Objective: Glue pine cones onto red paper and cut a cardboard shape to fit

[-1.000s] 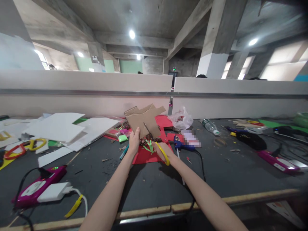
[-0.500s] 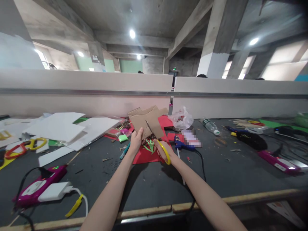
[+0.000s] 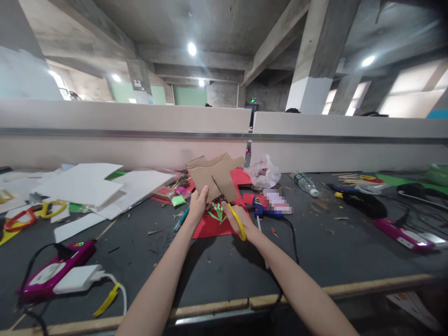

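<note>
The left hand (image 3: 198,204) grips the cardboard (image 3: 213,179) by its lower edge, above the red paper (image 3: 213,229); the right hand (image 3: 241,224) grips the yellow-handled scissors (image 3: 239,223), blade across the board. Best kept taut, left fingers clear of the blade line.
</note>
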A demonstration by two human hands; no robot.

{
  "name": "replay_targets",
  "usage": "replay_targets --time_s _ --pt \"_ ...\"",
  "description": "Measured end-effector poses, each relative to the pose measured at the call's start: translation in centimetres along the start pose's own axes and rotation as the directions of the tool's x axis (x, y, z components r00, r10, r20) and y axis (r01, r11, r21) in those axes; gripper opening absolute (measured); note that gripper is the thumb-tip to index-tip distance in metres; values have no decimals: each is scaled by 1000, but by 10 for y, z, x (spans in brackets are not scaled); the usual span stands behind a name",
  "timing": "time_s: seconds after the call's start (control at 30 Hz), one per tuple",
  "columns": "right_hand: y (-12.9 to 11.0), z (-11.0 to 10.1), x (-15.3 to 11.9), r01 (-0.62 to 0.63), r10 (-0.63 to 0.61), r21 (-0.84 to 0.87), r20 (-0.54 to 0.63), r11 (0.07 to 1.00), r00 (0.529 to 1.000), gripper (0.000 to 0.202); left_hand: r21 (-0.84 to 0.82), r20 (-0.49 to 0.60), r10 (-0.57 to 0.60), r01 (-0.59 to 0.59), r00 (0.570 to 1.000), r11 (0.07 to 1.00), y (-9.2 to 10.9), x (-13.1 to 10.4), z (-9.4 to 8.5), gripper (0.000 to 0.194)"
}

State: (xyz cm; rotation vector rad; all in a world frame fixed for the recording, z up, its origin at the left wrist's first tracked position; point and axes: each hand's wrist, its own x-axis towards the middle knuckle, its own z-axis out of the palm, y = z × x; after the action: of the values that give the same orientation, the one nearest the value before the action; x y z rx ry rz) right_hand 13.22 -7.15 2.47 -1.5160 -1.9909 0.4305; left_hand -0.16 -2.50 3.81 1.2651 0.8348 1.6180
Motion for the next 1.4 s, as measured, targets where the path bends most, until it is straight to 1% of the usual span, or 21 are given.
replay_targets --time_s 0.23,0.4,0.5,0.6,0.67,0.77,0.83,0.9,0.97,1.03,1.13,1.23,1.4 --pt "4 0 2 28 -28 -8 2 1000 1000 69 -15 -12 -41 41 999 999 -3 1 -2 32" --pt "7 -3 2 7 -6 -44 28 999 1000 69 -13 36 -25 26 999 1000 -4 0 -4 31" --pt "5 -8 0 -7 8 -22 50 1000 999 69 -12 55 -15 16 998 1000 -5 1 -5 30" --pt "3 -11 -2 5 -6 14 70 1000 998 68 -14 80 -6 7 997 1000 -4 1 -5 30" --pt "3 -11 -2 15 -16 6 56 1000 998 69 -14 85 -3 4 996 1000 -3 0 -4 30" --pt "5 -9 -1 41 -40 -45 11 998 999 71 -22 61 -9 10 998 1000 -1 -2 -2 29" --pt "6 -7 0 63 -63 -71 5 995 998 71 -45 43 -22 24 999 999 -3 -2 -2 28" --pt "7 -7 1 60 -59 -92 13 994 998 71 -73 21 -36 37 999 997 -7 0 -4 27" --pt "6 -6 1 36 -35 -116 12 993 999 70 -109 -31 -19 15 999 994 -12 5 -7 28" --pt "5 -6 0 24 -23 -134 8 991 1000 70 -159 -110 25 -43 994 986 -17 10 -10 32" --pt "5 -6 -1 48 -45 -136 27 990 999 69 -213 -185 37 -77 982 974 -21 15 -13 37" --pt "5 -8 -2 81 -73 -134 61 988 995 67 -233 -189 19 -64 982 970 -21 15 -13 36" --pt "4 -11 -2 106 -94 -166 80 980 992 67 -226 -183 12 -54 983 973 -18 13 -12 33"
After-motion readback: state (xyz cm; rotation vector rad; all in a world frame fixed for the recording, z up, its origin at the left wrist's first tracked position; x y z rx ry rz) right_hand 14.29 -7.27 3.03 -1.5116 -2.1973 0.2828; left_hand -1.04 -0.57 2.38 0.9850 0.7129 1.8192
